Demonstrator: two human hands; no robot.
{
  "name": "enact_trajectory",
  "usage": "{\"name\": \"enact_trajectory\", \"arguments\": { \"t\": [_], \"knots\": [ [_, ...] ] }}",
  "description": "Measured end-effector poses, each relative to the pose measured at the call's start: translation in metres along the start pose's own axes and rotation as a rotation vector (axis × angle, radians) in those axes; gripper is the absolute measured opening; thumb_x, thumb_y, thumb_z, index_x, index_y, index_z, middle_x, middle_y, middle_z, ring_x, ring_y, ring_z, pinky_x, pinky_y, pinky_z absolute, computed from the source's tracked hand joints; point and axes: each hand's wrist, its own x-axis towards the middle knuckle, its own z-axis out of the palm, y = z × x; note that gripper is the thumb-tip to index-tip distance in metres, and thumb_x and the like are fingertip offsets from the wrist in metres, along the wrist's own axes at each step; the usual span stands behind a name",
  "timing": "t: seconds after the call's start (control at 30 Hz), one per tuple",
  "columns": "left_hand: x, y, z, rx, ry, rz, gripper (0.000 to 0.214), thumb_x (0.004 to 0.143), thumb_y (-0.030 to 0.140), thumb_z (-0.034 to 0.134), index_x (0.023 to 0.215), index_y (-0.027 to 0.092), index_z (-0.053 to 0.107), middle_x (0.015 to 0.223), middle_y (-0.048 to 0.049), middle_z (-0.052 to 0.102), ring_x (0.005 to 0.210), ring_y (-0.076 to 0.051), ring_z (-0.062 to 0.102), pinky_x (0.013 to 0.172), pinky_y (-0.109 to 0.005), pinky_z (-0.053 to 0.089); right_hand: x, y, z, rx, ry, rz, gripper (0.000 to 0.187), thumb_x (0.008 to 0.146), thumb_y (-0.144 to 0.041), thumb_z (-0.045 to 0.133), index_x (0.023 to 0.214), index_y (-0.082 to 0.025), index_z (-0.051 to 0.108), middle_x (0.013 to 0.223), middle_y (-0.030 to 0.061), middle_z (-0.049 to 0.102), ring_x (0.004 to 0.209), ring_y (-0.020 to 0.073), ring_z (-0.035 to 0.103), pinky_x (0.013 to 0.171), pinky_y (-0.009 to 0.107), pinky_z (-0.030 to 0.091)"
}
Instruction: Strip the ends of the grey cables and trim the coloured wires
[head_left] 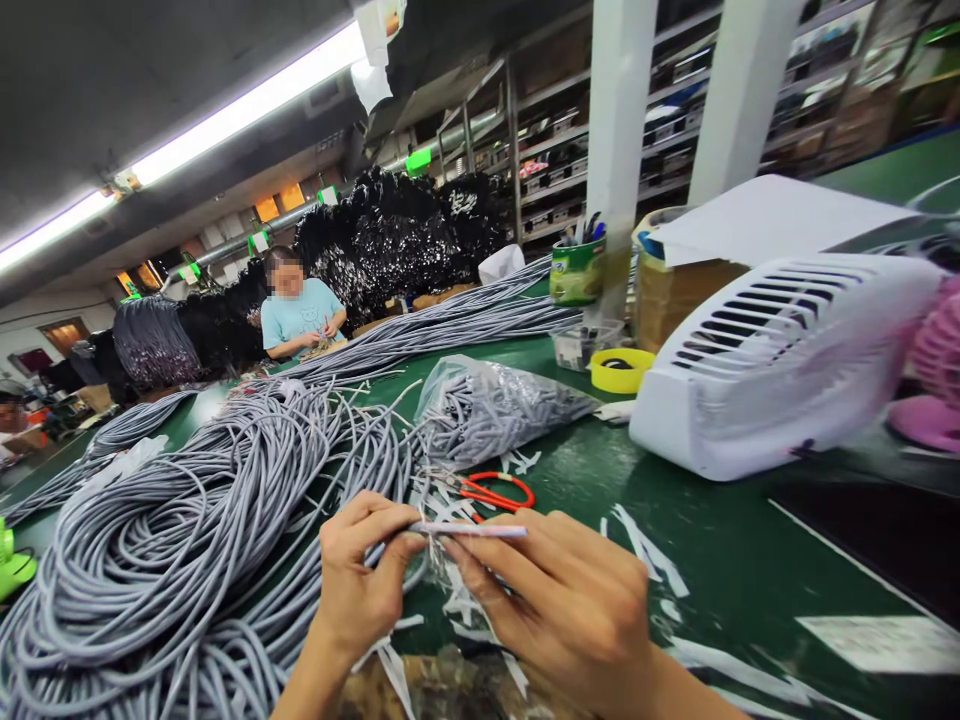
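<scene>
My left hand (367, 565) is closed, thumb and index finger pinching a grey cable end (480, 529). This pale, straight length points right and lies across the fingers of my right hand (562, 590). The right hand is also closed, its thumb and fingertips pinching near the left fingertips. Thin pale strands (436, 560) hang below the fingertips, too blurred to make out well. Just beyond my hands lie red-handled scissors (499, 492). White scrap strips (649, 550) are scattered on the green table (720, 560) around them.
Coiled grey cables (187, 540) fill the left side. A clear bag (502, 410) of short grey pieces lies ahead, with yellow tape (621, 370) beyond. A white fan-like housing (765, 360) stands right. Across the table sits a person (304, 315), near hanging black cables (397, 240).
</scene>
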Motion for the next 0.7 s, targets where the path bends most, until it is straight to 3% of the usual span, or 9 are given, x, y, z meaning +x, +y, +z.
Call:
{"name": "enact_trajectory", "arguments": {
  "t": [0.2,0.7],
  "knots": [
    [-0.0006,-0.0009,-0.0015,0.019,0.041,0.013,0.011,0.078,0.015,0.058,0.079,0.016,0.069,0.067,-0.0043,0.062,0.061,-0.013,0.055,0.057,-0.022,0.044,0.0017,-0.0003,-0.0007,0.002,0.01,0.016,0.021,0.082,-0.014,0.053,0.064,-0.016,0.063,0.049,0.0015,0.058,0.046,0.0116,0.043,0.048,0.026,0.031],
    [-0.0006,-0.0007,-0.003,0.047,0.046,0.017,0.011,0.077,0.015,0.058,0.079,0.016,0.069,0.067,-0.0052,0.063,0.063,-0.014,0.057,0.058,-0.023,0.046,0.0015,0.002,-0.0005,0.029,-0.026,0.025,0.019,0.081,-0.013,0.053,0.066,-0.016,0.063,0.051,0.0012,0.06,0.047,0.0116,0.051,0.048,0.026,0.034]
  ]
}}
